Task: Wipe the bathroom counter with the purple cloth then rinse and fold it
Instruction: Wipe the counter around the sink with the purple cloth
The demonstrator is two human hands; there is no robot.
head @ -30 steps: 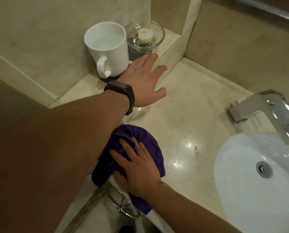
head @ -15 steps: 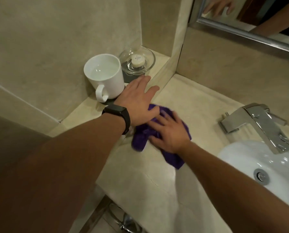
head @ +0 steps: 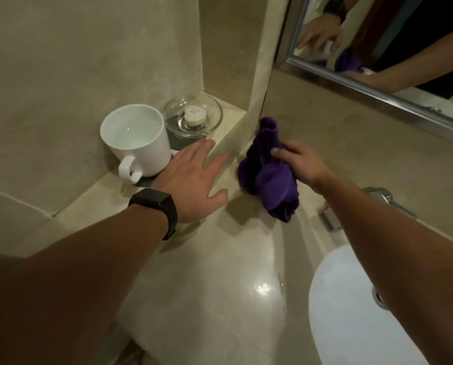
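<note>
Our right hand [head: 300, 164] grips the bunched cloth [head: 269, 180] at the surface's [head: 220, 259] back corner, its long axis running from that corner toward us, while our left hand [head: 193, 177] lies flat, fingers straight, on the ledge [head: 232, 119] edge just left of it.

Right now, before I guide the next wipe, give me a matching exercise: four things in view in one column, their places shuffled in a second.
Things
1. white mug
2. glass dish
3. purple cloth
4. sink

Places
A. lower right of the view
B. gripped by the right hand, in the corner beside the ledge
C. front of the ledge, beside the flat left hand
D. back of the ledge, holding a small round cream item

Pairs: 1-C, 2-D, 3-B, 4-A
</note>
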